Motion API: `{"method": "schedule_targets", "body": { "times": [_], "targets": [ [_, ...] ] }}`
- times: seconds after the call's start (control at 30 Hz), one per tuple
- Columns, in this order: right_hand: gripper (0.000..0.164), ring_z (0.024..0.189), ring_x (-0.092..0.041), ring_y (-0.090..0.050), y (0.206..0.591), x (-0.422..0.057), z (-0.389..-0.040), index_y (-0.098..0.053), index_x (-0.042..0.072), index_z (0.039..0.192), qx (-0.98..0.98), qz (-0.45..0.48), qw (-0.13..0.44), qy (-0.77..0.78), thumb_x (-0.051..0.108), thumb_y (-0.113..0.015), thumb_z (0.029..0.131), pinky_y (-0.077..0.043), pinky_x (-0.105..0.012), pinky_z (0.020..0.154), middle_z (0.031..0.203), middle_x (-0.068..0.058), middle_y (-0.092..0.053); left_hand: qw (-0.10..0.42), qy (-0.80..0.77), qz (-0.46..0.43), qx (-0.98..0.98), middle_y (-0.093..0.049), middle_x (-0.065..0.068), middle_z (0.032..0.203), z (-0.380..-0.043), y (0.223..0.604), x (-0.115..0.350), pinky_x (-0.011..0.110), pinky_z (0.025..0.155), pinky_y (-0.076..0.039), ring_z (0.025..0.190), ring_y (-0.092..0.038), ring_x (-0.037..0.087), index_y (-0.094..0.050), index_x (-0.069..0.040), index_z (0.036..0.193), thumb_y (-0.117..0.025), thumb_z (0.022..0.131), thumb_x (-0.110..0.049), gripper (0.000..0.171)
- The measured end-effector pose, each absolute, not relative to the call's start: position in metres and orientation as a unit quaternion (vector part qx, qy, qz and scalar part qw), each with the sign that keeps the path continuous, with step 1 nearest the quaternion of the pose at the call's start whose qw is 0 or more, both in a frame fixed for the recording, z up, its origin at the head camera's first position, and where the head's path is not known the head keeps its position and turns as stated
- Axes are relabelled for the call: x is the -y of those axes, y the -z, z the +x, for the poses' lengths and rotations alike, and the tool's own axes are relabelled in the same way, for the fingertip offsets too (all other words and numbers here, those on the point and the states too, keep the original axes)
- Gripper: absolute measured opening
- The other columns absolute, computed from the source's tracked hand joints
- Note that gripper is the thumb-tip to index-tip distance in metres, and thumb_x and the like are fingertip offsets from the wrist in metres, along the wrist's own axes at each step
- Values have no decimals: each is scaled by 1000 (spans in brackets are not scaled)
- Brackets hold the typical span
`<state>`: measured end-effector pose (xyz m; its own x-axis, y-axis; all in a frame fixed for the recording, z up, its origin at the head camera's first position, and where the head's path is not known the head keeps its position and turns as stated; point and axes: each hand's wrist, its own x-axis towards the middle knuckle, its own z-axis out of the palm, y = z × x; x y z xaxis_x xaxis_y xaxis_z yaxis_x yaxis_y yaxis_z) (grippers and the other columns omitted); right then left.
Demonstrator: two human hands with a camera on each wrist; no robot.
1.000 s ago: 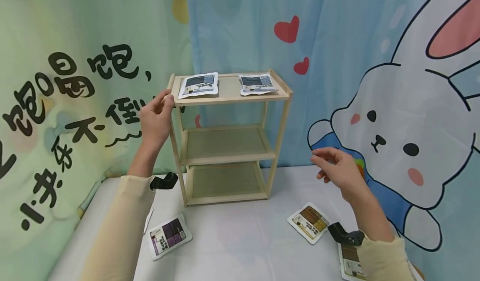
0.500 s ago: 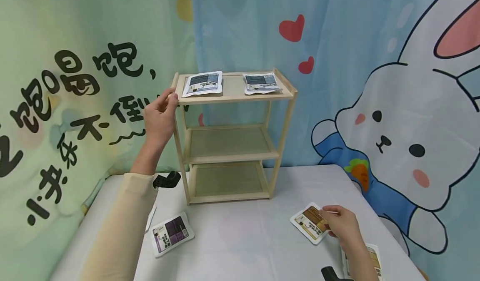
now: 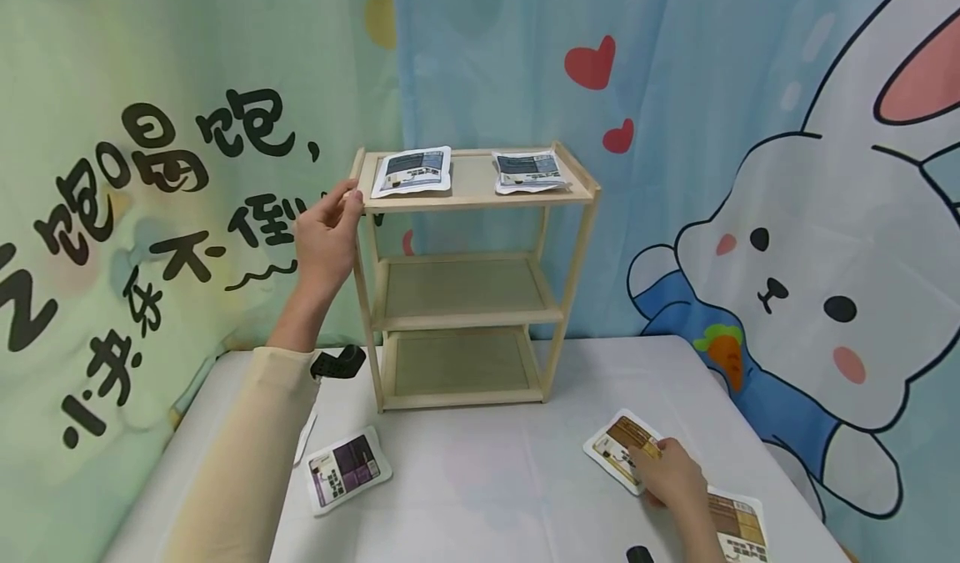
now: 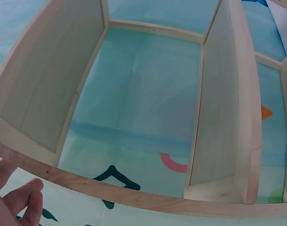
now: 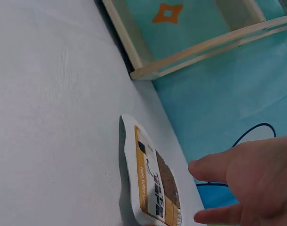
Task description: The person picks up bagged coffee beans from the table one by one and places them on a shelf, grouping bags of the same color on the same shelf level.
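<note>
A three-tier pale wooden shelf (image 3: 468,290) stands on the table in the head view. My left hand (image 3: 326,238) holds its top left front corner between thumb and fingers; in the left wrist view, the fingers (image 4: 22,197) lie by the wooden post. Two flat packets with blue labels, one left (image 3: 414,171) and one right (image 3: 528,171), lie on the top tier. My right hand (image 3: 671,480) is over the near right edge of a brown-and-yellow labelled packet (image 3: 618,446). In the right wrist view, its fingers (image 5: 211,167) are spread beside the packet; whether they touch it is unclear.
A purple-labelled packet (image 3: 348,471) lies on the white tablecloth (image 3: 480,480) at front left, with a white edge of something beside it. Another brown-labelled packet (image 3: 738,530) lies at front right, partly behind my right forearm. Printed curtains (image 3: 495,62) hang behind the table.
My right hand has come down from above the table, beside the shelf, to the brown-and-yellow labelled packet. My left hand has stayed on the shelf corner. The head view has shifted slightly.
</note>
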<state>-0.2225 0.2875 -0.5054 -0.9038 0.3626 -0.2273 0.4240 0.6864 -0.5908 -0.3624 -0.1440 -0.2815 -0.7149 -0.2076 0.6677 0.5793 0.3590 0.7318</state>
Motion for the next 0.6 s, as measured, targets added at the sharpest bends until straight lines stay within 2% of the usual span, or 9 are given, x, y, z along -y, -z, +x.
{"method": "schedule_targets", "body": {
  "times": [0.1,0.2,0.33,0.47,0.6],
  "targets": [
    [70,71,-33,-58,511,-289,-230,-35,-24,126,-926,214,38,308,34,-57,92,-48,-33,54,96,-36,-54,356,553,-126,743,-67,11,118,-362,282,144,38,86,-51,105,-65,17,-66,-11,127,-55,97,-37,41],
    [78,83,-45,-56,520,-290,-239,-34,-23,127,-935,219,36,275,41,-60,90,-49,-45,62,100,-40,-50,355,555,-128,742,-68,10,117,-362,282,144,38,86,-51,104,-66,17,-66,-11,127,-56,97,-37,41],
    [80,95,-58,-49,535,-285,-250,-36,-21,126,-931,246,-2,271,39,-69,84,-46,-60,73,104,-43,-43,356,555,-128,741,-68,11,117,-362,282,144,37,86,-51,104,-66,17,-66,-11,127,-56,97,-37,41],
    [76,105,-58,-46,546,-279,-258,-36,-17,130,-911,262,-69,310,26,-74,80,-40,-62,83,113,-41,-45,359,554,-129,740,-68,10,117,-363,282,144,37,86,-51,104,-66,17,-66,-11,127,-56,97,-38,41],
    [69,113,-55,-45,547,-276,-261,-36,-10,136,-897,247,-102,352,16,-71,82,-35,-62,92,124,-37,-48,362,553,-132,739,-67,9,118,-362,283,144,37,86,-51,104,-66,16,-67,-11,127,-56,97,-37,41]
  ]
}}
